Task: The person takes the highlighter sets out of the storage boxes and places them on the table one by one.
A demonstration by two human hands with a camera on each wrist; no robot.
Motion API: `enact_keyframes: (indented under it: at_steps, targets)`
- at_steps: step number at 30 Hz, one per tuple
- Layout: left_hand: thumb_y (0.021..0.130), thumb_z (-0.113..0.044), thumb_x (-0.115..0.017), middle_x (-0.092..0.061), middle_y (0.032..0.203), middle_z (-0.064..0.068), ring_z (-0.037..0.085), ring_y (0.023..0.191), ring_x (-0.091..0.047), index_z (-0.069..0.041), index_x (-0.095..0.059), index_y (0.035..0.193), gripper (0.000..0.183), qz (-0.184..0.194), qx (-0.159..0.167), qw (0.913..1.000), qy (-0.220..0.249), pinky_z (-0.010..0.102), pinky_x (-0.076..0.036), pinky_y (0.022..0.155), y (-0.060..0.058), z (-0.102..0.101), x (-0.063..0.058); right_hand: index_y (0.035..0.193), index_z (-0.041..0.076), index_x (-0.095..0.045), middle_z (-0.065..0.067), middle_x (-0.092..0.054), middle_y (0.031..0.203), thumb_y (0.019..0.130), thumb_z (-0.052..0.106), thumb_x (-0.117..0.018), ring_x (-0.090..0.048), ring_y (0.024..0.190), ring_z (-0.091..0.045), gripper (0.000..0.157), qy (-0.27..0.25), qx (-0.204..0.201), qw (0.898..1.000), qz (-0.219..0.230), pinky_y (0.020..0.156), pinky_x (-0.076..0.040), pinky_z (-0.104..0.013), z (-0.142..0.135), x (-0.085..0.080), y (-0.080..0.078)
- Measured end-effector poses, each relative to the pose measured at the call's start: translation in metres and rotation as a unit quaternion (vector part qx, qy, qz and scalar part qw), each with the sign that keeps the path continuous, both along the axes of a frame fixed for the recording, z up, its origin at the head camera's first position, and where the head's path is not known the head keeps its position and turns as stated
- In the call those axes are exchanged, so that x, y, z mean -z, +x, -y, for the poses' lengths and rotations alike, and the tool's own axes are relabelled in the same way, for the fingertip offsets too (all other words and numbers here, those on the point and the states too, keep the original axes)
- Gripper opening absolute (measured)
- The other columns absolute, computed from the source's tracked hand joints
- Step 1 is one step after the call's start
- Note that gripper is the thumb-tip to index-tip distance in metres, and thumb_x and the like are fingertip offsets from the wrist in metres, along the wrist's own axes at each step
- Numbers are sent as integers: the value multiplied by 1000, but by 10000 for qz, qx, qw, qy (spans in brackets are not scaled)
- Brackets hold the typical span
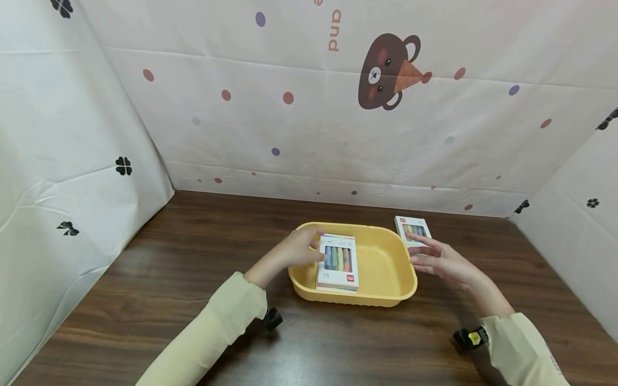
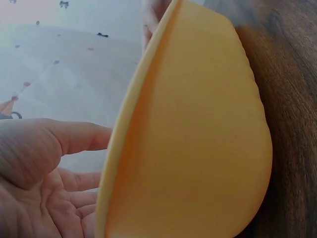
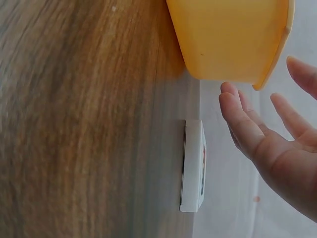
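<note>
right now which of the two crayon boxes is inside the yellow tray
The crayon box by the left hand lies inside the yellow tray; the other box sits on the table beyond the right hand.

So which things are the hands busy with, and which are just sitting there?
In use:
- left hand at the crayon box in the tray
- yellow tray
- right hand, open, beside the crayon box on the table

Just there:
- wooden table
- bear-print backdrop
- wrist cameras
</note>
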State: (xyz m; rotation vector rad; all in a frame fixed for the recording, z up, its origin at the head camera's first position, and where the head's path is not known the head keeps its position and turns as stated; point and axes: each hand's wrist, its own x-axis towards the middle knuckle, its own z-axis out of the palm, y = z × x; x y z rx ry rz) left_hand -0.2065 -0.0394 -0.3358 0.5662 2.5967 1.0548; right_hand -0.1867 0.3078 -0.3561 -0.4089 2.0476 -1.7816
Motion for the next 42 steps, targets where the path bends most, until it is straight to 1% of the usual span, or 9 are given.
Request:
enact_keyframes:
  at_steps: [6,10,13,15,18,22,27,34,42]
  targets:
    - [83,-19,-66,-60,112,12,21,97,-57,-3,-44,131,55,-118,4,9992,-380,31,-49,74,-1,-7,1,140,15,-34,-10,-50,116,90,1,-52,-60,99,-13,56,-14,-98,10000,17,84,-48,-28,1,1,-1]
    - [85,-21,-64,-60,108,8,15,85,-55,-3,-43,133,56,-188,14,9973,-711,28,-47,72,0,-11,2,140,18,-35,-13,-48,119,90,0,-53,-59,101,-15,56,13,-195,9998,27,85,-48,-28,1,3,-2]
    - [85,-21,-64,-60,79,3,11,60,-47,-3,-42,134,57,-150,-7,9963,-847,23,-41,55,1,-13,3,141,16,-33,-17,-45,122,89,0,-53,-58,102,-15,58,100,-182,9998,37,86,-48,-29,1,4,-2]
    - [85,-20,-63,-51,60,0,9,47,-38,-2,-42,135,57,-122,-19,9959,-894,20,-33,45,2,-15,3,142,14,-31,-21,-42,125,88,1,-55,-58,103,-14,60,186,-127,9997,72,86,-47,-30,1,5,-2]
    - [85,-19,-63,-41,49,-1,9,39,-29,0,-40,135,58,-140,-13,9953,-955,19,-26,38,3,-17,2,143,11,-28,-30,-35,129,87,3,-57,-57,103,-13,63,334,-72,9994,95,86,-48,-30,3,5,-2]
    - [85,-21,-62,-59,75,4,11,54,-44,0,-42,132,55,-280,-20,9927,-1174,21,-35,47,4,-19,3,143,9,-26,-35,-27,133,86,5,-60,-58,102,-13,66,519,-4,9986,134,85,-48,-30,5,4,-1]
    - [86,-24,-61,-59,105,8,16,77,-53,-1,-41,132,54,-275,-57,9899,-1392,25,-42,60,3,-22,5,143,7,-26,-35,-25,134,86,5,-60,-57,102,-13,66,553,48,9983,188,85,-48,-31,6,3,-2]
    - [88,-21,-58,-58,101,8,16,72,-53,-1,-40,132,52,-179,-73,9899,-1404,25,-41,57,3,-23,5,143,7,-26,-36,-24,134,87,4,-58,-57,102,-14,64,455,-35,9988,171,85,-48,-31,7,4,-2]
    - [87,-14,-57,-56,112,10,17,77,-53,-1,-35,137,56,-58,-279,9901,-1372,25,-42,57,3,-24,5,143,6,-24,-35,-22,136,87,6,-59,-56,103,-13,66,493,44,9984,287,86,-48,-32,8,4,-2]
